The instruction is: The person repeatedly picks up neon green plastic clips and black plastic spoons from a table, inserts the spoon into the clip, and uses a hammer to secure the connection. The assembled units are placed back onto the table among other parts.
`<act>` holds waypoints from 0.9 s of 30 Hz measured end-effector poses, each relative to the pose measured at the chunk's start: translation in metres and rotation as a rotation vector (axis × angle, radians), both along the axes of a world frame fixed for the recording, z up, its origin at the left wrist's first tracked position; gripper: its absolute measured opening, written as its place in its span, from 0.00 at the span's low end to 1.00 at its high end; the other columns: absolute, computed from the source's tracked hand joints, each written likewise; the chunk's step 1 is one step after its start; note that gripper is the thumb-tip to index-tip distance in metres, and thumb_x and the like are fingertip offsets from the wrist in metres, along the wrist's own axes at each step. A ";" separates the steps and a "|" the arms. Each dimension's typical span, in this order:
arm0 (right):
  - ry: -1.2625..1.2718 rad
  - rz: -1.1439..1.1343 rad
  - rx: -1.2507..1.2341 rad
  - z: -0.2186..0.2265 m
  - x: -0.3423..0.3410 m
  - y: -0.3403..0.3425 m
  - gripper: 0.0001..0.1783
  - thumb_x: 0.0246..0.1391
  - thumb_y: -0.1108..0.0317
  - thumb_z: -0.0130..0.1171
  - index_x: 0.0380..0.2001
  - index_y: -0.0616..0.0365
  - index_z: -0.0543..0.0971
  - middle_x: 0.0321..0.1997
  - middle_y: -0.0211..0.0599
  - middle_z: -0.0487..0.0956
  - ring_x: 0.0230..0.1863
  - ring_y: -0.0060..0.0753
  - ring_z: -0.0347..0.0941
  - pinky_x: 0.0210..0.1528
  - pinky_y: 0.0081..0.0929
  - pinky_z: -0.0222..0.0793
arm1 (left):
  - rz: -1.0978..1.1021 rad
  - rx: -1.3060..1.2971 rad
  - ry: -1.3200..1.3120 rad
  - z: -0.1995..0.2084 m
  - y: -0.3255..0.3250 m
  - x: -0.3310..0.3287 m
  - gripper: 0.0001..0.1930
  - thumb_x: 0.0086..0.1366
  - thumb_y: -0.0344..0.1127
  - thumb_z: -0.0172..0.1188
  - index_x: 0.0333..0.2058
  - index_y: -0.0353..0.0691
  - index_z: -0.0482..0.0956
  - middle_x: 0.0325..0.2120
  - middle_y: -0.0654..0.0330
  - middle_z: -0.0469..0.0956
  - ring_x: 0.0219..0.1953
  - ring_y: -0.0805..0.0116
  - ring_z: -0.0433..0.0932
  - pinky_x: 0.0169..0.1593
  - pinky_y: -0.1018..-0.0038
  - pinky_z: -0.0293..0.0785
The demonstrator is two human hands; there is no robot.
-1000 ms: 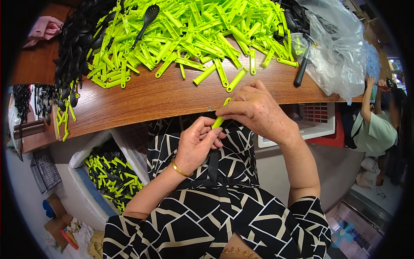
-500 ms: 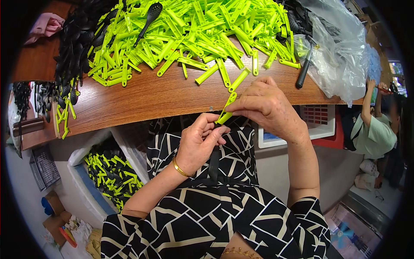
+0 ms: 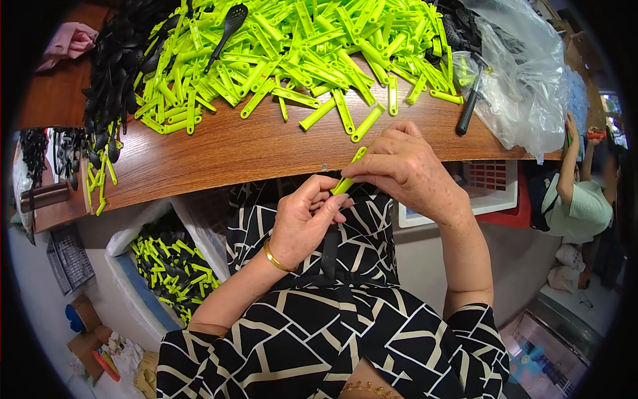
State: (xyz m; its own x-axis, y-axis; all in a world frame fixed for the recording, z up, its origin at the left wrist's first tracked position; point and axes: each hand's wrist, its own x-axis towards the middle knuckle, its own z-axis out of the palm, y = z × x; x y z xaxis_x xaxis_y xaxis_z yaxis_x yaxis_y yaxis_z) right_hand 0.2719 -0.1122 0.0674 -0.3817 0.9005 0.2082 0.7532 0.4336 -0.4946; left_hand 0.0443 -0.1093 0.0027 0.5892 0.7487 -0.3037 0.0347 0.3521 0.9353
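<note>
Between my two hands, just off the table's near edge, is one lime-green plastic handle (image 3: 342, 186). The fingertips of my left hand (image 3: 302, 219) pinch its lower end. My right hand (image 3: 409, 166) is closed over its middle with thumb and fingers, so much of that part is hidden. Its far end, with a hanging hole, pokes out above the right fingers. Beyond my hands, a large heap of similar green handles (image 3: 286, 50) covers the wooden table (image 3: 219, 149). A black slotted spoon head (image 3: 234, 20) on a dark stem lies on that heap.
Black utensil heads (image 3: 113, 73) pile up at the left. A black-handled hammer (image 3: 470, 106) lies beside clear plastic bags (image 3: 522, 73) at the right. Below left stands a bin (image 3: 119, 266) of green-and-black utensils; a white crate (image 3: 512, 206) sits under the table. Another person (image 3: 575, 203) is at far right.
My right hand has shifted slightly left along the green handle and covers more of its middle. My left hand has stayed almost still. The other person's hands have moved.
</note>
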 end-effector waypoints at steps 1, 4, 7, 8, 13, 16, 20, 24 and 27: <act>-0.026 0.016 -0.002 0.001 -0.001 0.000 0.13 0.52 0.63 0.70 0.43 0.44 0.88 0.29 0.27 0.79 0.36 0.31 0.77 0.47 0.34 0.65 | 0.004 -0.003 0.004 -0.001 0.000 0.000 0.09 0.74 0.28 0.58 0.49 0.31 0.76 0.36 0.56 0.85 0.32 0.79 0.82 0.36 0.82 0.80; -0.080 -0.103 0.035 -0.005 -0.007 -0.004 0.25 0.52 0.59 0.72 0.55 0.44 0.83 0.28 0.28 0.81 0.34 0.31 0.78 0.47 0.34 0.66 | 0.001 -0.026 0.009 -0.004 0.001 0.001 0.09 0.74 0.29 0.59 0.49 0.32 0.76 0.36 0.57 0.85 0.32 0.79 0.82 0.37 0.82 0.79; -0.099 -0.240 -0.063 -0.008 -0.013 -0.006 0.38 0.49 0.54 0.74 0.64 0.45 0.76 0.27 0.28 0.83 0.32 0.31 0.79 0.45 0.35 0.67 | 0.032 -0.088 0.026 -0.003 -0.004 -0.002 0.09 0.75 0.32 0.58 0.48 0.33 0.76 0.36 0.58 0.85 0.33 0.76 0.83 0.37 0.81 0.76; -0.008 -0.277 -0.093 -0.011 -0.015 -0.004 0.42 0.47 0.51 0.76 0.65 0.47 0.74 0.26 0.28 0.83 0.30 0.34 0.80 0.42 0.36 0.69 | 0.059 -0.102 0.013 -0.001 -0.007 -0.004 0.09 0.75 0.32 0.58 0.48 0.34 0.75 0.36 0.57 0.85 0.33 0.76 0.83 0.37 0.81 0.76; 0.125 -0.349 0.160 -0.028 -0.035 0.004 0.33 0.48 0.59 0.75 0.59 0.50 0.79 0.29 0.36 0.81 0.30 0.41 0.80 0.34 0.38 0.74 | 0.220 -0.261 -0.123 -0.013 -0.004 -0.004 0.10 0.76 0.36 0.57 0.49 0.36 0.75 0.36 0.55 0.85 0.31 0.74 0.82 0.36 0.80 0.77; 0.194 -0.495 0.243 -0.024 0.008 0.003 0.17 0.55 0.61 0.70 0.45 0.55 0.83 0.29 0.39 0.81 0.30 0.41 0.80 0.35 0.37 0.75 | 0.258 -0.428 -0.128 -0.020 -0.005 -0.007 0.14 0.76 0.40 0.59 0.51 0.36 0.76 0.37 0.55 0.85 0.31 0.74 0.83 0.37 0.78 0.80; 0.126 -1.016 0.225 -0.025 0.099 -0.019 0.16 0.56 0.60 0.71 0.42 0.58 0.82 0.32 0.37 0.80 0.29 0.38 0.76 0.35 0.33 0.73 | 0.174 -0.487 -0.159 -0.031 -0.004 -0.001 0.16 0.76 0.43 0.58 0.50 0.34 0.77 0.39 0.51 0.85 0.33 0.69 0.85 0.39 0.74 0.83; -0.081 -1.059 0.116 -0.051 0.146 -0.024 0.33 0.51 0.54 0.72 0.58 0.54 0.76 0.42 0.45 0.80 0.41 0.43 0.79 0.46 0.39 0.75 | 0.117 -0.450 -0.137 -0.028 0.000 0.014 0.18 0.77 0.44 0.56 0.44 0.31 0.79 0.36 0.50 0.86 0.31 0.69 0.85 0.36 0.75 0.81; -0.067 -1.027 0.126 -0.055 0.163 -0.014 0.37 0.52 0.59 0.67 0.66 0.54 0.70 0.48 0.54 0.81 0.47 0.45 0.82 0.49 0.38 0.77 | 0.188 -0.403 -0.099 -0.027 0.004 0.016 0.19 0.77 0.46 0.56 0.43 0.31 0.80 0.34 0.51 0.86 0.29 0.70 0.84 0.34 0.77 0.80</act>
State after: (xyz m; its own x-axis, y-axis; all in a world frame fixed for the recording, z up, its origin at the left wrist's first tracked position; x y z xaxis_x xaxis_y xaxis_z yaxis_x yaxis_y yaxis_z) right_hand 0.4351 -0.1261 0.0124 0.5434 0.7717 0.3304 0.8136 -0.3870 -0.4340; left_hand 0.0604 -0.1056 -0.0240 0.4952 0.6788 -0.5423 -0.1470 0.6806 0.7177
